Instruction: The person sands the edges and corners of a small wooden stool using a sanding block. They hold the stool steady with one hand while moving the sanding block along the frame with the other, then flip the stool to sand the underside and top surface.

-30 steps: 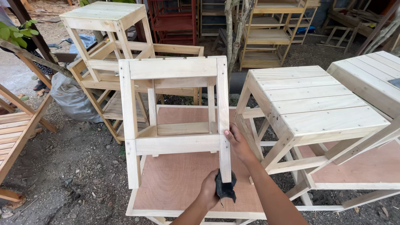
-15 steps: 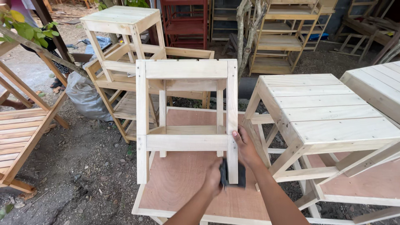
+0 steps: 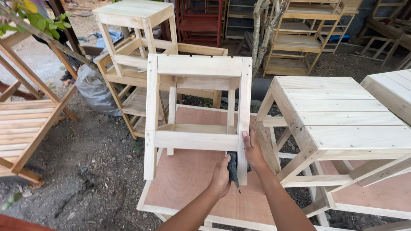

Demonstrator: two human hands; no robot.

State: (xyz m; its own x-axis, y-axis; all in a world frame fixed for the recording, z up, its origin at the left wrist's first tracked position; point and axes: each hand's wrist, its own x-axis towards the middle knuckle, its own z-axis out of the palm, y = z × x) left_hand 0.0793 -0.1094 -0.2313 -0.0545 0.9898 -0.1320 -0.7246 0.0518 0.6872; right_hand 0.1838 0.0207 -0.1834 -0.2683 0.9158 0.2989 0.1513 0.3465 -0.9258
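Observation:
A pale wooden stool frame [image 3: 197,102] lies tipped on its side on a reddish plywood board [image 3: 188,179]. My left hand [image 3: 220,175] presses a dark piece of sandpaper [image 3: 232,169] against the inner face of the stool's right leg. Just to its right, my right hand [image 3: 253,152] grips that same leg from the outer side, with the thumb pointing up along the wood.
A finished slatted stool [image 3: 342,115] stands close on the right, and another [image 3: 394,90] at the far right edge. Behind are a tall stool [image 3: 132,17], wooden shelving racks [image 3: 299,38] and a red rack [image 3: 199,21]. A slatted bench [image 3: 21,128] and a grey sack [image 3: 94,90] sit left on gravel.
The view has moved in closer. My left hand with the sandpaper has slid up the right leg, while my right hand keeps its grip on the leg.

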